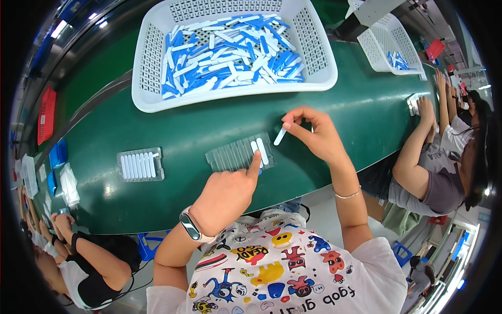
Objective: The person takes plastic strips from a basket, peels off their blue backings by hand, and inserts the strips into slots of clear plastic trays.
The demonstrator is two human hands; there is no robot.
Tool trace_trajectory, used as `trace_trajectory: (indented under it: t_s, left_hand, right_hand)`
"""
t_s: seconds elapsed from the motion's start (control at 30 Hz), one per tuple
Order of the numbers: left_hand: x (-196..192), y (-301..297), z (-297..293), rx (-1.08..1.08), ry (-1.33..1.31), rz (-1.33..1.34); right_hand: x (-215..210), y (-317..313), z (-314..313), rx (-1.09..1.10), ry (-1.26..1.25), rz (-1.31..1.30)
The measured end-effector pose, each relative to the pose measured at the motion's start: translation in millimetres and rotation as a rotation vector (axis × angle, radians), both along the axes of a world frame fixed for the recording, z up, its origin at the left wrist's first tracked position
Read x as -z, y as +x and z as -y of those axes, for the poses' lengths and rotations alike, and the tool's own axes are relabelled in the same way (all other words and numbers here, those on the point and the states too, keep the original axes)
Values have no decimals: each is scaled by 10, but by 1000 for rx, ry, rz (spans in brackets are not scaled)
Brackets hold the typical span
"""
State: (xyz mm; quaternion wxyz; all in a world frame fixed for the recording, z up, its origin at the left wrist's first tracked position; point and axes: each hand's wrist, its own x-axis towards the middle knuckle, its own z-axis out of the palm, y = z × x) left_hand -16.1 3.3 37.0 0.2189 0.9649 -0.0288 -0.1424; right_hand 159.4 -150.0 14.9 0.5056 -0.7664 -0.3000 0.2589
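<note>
A clear slotted tray (230,155) lies on the green belt (209,131) in front of me, with two white sticks in its right-hand slots. My left hand (227,193) has its forefinger stretched out, pressing on one of those sticks; the other fingers are curled in. My right hand (311,131) pinches a single white stick (280,136) just right of the tray, tilted above the belt. A big white basket (151,68) full of blue and white sticks stands beyond the tray.
A second tray (140,165) filled with white sticks lies to the left on the belt. Another white basket (389,47) stands at the far right, where a neighbouring person's arm (418,146) reaches onto the belt. Another person (78,256) sits at the lower left.
</note>
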Motion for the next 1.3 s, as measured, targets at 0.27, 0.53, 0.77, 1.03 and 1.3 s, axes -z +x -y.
trace_trajectory:
  t_s: [0.27, 0.53, 0.77, 1.03, 1.3]
  left_hand:
    - [-138, -139, -217, -368, -625, 13]
    - [-23, -497, -199, -814, -782, 3]
    - [39, -330, -81, -869, -932, 12]
    - [52, -176, 47, -897, -1304, -30]
    - [74, -246, 2, -867, -1308, -73]
  right_hand:
    - [32, -97, -288, -298, 138, 152]
    - [145, -277, -398, -436, -111, 470]
    - [49, -354, -360, -346, -89, 379]
    - [-6, -481, -82, -202, 293, -464]
    - [77, -621, -128, -199, 373, -563]
